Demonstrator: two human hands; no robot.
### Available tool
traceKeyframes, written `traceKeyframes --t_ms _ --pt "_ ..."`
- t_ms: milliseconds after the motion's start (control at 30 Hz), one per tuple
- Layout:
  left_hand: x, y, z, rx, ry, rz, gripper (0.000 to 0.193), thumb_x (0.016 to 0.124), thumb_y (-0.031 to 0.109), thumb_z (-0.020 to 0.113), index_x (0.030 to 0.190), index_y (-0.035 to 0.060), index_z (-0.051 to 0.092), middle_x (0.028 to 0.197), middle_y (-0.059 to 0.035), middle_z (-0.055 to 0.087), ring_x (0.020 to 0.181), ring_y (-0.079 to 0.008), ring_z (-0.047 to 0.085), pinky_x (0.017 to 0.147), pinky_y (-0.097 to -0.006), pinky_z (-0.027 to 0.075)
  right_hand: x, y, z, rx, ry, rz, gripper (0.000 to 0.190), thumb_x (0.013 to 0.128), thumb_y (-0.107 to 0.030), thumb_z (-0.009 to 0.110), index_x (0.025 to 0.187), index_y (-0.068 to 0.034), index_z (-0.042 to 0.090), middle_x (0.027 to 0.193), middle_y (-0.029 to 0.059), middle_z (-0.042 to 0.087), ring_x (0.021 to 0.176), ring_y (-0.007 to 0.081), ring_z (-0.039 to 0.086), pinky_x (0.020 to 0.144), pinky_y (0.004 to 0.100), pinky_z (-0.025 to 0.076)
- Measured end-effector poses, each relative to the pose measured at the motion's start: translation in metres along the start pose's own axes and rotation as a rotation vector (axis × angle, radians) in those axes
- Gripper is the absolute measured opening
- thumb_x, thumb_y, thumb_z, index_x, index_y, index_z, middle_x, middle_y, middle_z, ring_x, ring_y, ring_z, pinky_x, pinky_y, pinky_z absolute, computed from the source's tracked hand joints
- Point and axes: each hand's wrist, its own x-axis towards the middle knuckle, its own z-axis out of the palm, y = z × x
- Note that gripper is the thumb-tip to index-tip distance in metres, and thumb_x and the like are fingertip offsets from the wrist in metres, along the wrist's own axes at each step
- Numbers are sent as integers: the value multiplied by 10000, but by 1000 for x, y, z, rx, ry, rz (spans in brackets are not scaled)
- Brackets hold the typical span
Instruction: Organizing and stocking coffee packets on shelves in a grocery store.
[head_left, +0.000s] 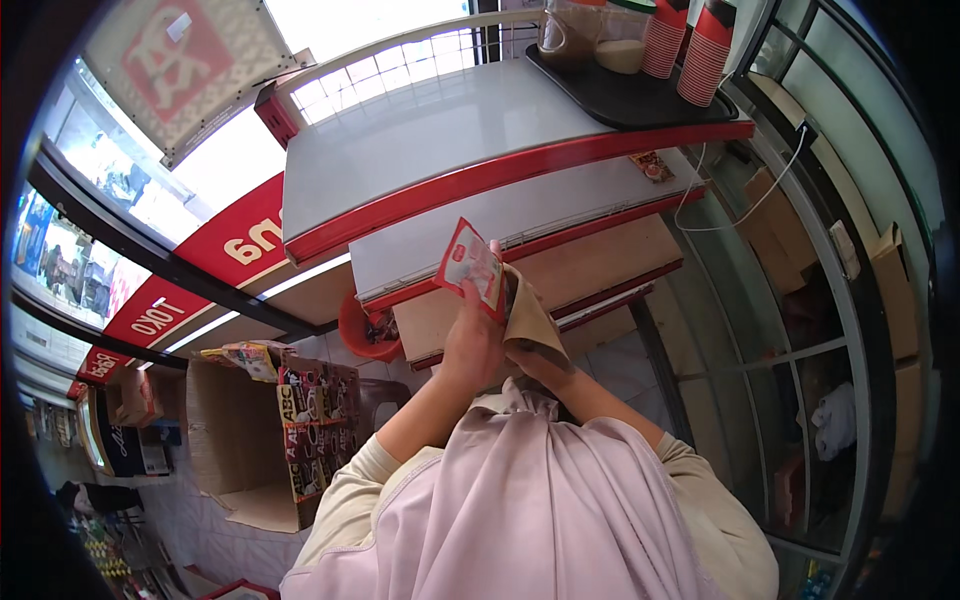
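My left hand (474, 337) grips a red and white sachet (471, 266), tilted upright, with the thumb across its face. Close behind it, my right hand (536, 364) is partly hidden by a brown paper or cardboard piece (534, 319) that it holds, curled and open towards its lower end. A fingertip shows at the sachet's upper right edge; which hand it belongs to I cannot tell. Both hands are in front of the lower shelves of a red-edged white rack (420, 142). Small packets (652, 166) lie on the second shelf at the right.
On the top shelf, a black tray (622, 105) bears jars and stacks of red paper cups (705, 56). An orange-red bucket (352, 330) stands left of the rack. Further left is an open cardboard box (232, 435) beside stacked printed packs (319, 427). A glass-fronted frame (855, 420) runs along the right.
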Motion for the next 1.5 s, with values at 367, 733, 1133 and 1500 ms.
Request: traceKeyframes --t_ms 367,733,1133,1500 --pt "-12 17 -1 -87 113 406 589 953 465 267 1426 143 128 1485 -46 171 1308 -166 256 1022 -347 282 -8 5 20 -57 32 27 450 738 -23 600 1180 -29 518 1012 191 619 948 323 612 761 328 483" --pt "-55 63 -51 -261 256 647 591 947 476 276 1424 149 155 1471 -56 206 1334 -191 215 1083 -364 177 -13 12 75 -203 -221 35 401 725 -91 633 1116 -62 547 914 198 619 874 361 603 712 354 489" --pt "-225 194 -139 674 855 1220 664 926 538 264 1356 32 246 1330 -165 402 1247 -261 370 1058 -407 233 -17 68 108 -14 -202 399 334 734 -61 708 1037 11 586 951 85 654 869 155 593 786 288 463" --pt "-289 309 -284 1934 1471 822 501 947 416 372 1066 -45 524 1011 -201 455 922 -332 448 855 -399 356 -56 94 91 -184 11 477 362 735 -120 707 1047 7 576 972 101 651 899 176 602 796 303 457"
